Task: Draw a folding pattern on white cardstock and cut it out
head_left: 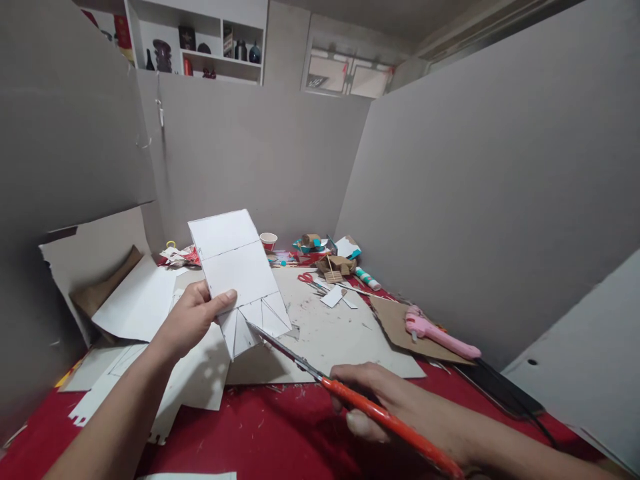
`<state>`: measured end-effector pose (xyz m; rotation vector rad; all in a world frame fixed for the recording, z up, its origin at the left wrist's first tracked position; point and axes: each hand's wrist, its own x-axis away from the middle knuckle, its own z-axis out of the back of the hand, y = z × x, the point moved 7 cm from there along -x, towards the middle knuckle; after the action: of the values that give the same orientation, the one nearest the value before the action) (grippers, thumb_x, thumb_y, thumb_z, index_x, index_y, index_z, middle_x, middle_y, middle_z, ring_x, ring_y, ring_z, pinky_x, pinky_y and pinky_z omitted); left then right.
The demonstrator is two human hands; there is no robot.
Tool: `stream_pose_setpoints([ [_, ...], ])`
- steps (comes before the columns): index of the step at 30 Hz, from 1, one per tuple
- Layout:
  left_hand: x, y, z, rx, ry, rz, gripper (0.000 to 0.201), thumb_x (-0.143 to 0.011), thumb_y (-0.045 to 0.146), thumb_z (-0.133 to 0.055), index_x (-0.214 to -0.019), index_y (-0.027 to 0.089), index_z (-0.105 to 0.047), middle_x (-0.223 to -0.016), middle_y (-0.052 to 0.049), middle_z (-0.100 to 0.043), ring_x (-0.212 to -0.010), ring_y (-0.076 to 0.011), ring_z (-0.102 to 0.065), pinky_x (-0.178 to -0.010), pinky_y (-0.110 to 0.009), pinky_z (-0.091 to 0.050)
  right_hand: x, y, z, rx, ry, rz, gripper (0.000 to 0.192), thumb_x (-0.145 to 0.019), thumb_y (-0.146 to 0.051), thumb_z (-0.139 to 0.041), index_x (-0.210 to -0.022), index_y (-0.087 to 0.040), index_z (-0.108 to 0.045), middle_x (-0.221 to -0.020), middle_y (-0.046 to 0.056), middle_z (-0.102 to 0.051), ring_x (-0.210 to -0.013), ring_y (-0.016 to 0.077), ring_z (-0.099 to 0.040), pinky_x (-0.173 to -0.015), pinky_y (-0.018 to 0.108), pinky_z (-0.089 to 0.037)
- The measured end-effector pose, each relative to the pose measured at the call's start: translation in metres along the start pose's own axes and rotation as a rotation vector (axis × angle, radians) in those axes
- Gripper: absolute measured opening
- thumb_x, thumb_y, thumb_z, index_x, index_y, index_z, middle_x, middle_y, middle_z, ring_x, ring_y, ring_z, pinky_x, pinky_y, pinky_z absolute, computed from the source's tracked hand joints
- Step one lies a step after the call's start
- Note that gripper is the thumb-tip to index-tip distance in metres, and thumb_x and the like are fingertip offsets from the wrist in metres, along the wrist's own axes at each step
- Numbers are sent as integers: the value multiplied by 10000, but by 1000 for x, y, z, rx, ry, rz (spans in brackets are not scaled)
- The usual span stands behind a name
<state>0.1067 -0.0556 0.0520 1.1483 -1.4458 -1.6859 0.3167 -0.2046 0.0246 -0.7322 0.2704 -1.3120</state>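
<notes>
My left hand (200, 310) pinches a white piece of cardboard (235, 263) by its left edge, thumb on the front face. Pencil lines cross the sheet, with slanted lines forming triangles along its lower end. My right hand (380, 407) is closed around the orange handle of a pair of scissors (320, 377). The scissor blades reach up to the lower part of the cardboard, at the slanted lines. Whether the blades are fully closed on it I cannot tell.
A pink glue gun (440, 333) rests on brown cardboard (383, 317) at the right. Red-handled scissors (310, 280), scraps and a paper cup (269, 240) lie farther back. Larger white cardboard sheets (135, 300) lean at the left. Grey partitions (250, 147) enclose the red-covered table (280, 433).
</notes>
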Motion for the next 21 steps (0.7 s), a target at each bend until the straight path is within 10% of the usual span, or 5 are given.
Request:
stream_pose_setpoints([
  [21, 2, -3, 0, -109, -34, 2, 358, -761, 464, -721, -977, 178, -732, -812, -67, -752, -694, -230, -667, -608, -308, -502, 4, 0, -11, -117, -84, 145, 675, -868, -780, -355, -892, -163, -626, -797, 46, -513, -735, 176, -467, -659, 279, -463],
])
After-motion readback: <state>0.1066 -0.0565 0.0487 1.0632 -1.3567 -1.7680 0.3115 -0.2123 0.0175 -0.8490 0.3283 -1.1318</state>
